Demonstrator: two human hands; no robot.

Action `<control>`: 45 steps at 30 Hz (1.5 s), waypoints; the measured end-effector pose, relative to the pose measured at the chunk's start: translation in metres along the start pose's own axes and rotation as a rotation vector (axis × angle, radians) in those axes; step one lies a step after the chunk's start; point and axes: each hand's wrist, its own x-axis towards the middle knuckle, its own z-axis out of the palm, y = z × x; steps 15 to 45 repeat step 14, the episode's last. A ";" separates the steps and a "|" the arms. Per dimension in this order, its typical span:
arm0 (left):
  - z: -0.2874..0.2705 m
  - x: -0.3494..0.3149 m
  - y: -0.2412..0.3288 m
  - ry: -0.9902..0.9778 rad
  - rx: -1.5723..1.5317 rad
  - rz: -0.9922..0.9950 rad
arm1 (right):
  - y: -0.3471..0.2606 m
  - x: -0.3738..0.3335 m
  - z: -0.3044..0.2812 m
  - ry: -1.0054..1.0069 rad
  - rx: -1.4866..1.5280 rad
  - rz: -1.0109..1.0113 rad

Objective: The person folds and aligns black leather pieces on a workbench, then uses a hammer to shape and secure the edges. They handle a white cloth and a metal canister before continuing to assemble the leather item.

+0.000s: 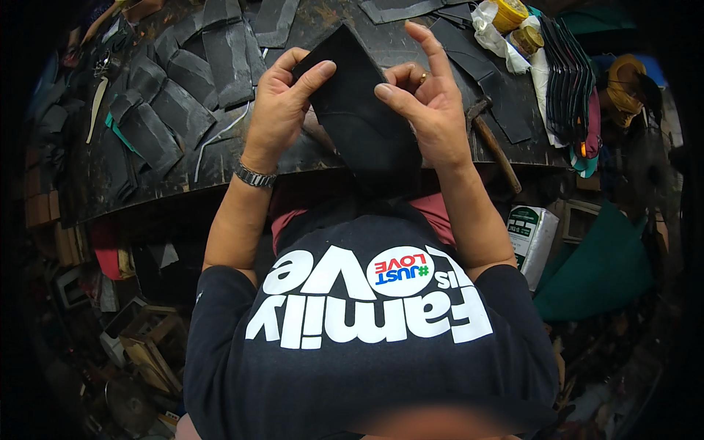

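A black piece of cut leather [359, 110], pointed at its far end, is held up over the near edge of the dark worktable [220, 165]. My left hand [282, 103] grips its left edge with the thumb on top. My right hand [425, 95] holds its right edge between thumb and curled fingers, the index finger raised. A metal watch band circles my left wrist and a ring sits on a right finger.
Several black cut leather pieces [172, 95] lie in rows at the table's left. A hammer [493, 143] rests at the right edge, beside a stack of dark pieces [568, 81] and a yellow tape roll [510, 13]. Boxes and clutter fill the floor below.
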 end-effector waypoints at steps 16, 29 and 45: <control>-0.001 0.011 0.001 0.083 0.178 0.059 | 0.000 0.010 -0.001 -0.089 0.020 0.020; -0.001 0.011 0.001 0.083 0.178 0.059 | 0.000 0.010 -0.001 -0.089 0.020 0.020; -0.001 0.011 0.001 0.083 0.178 0.059 | 0.000 0.010 -0.001 -0.089 0.020 0.020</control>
